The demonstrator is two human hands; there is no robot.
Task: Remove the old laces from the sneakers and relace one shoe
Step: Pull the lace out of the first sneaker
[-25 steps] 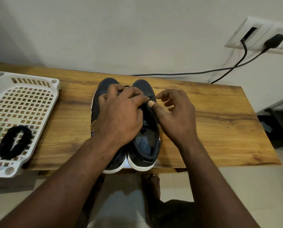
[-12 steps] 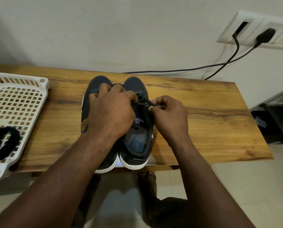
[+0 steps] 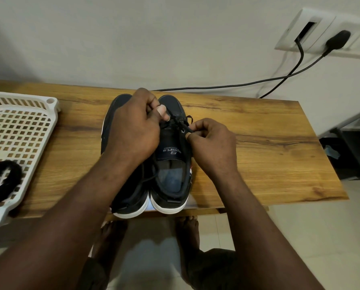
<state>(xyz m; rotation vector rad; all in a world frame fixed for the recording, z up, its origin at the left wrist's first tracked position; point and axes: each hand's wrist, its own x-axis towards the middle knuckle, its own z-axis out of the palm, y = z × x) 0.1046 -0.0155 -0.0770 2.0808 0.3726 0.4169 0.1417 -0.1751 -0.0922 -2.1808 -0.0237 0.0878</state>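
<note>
Both hands working the lace (image 3: 180,124) of one sneaker (image 3: 170,164)

The right hand's (image 3: 212,143) fingers (image 3: 192,133) are pinching the lace beside an eyelet, and the left hand's (image 3: 133,130) fingers (image 3: 160,110) are clamping it nearer the toe; both sneakers are sitting together on the surface (image 3: 258,155), and a basket (image 3: 51,101) at the left is holding a black coil (image 3: 3,181).
</note>
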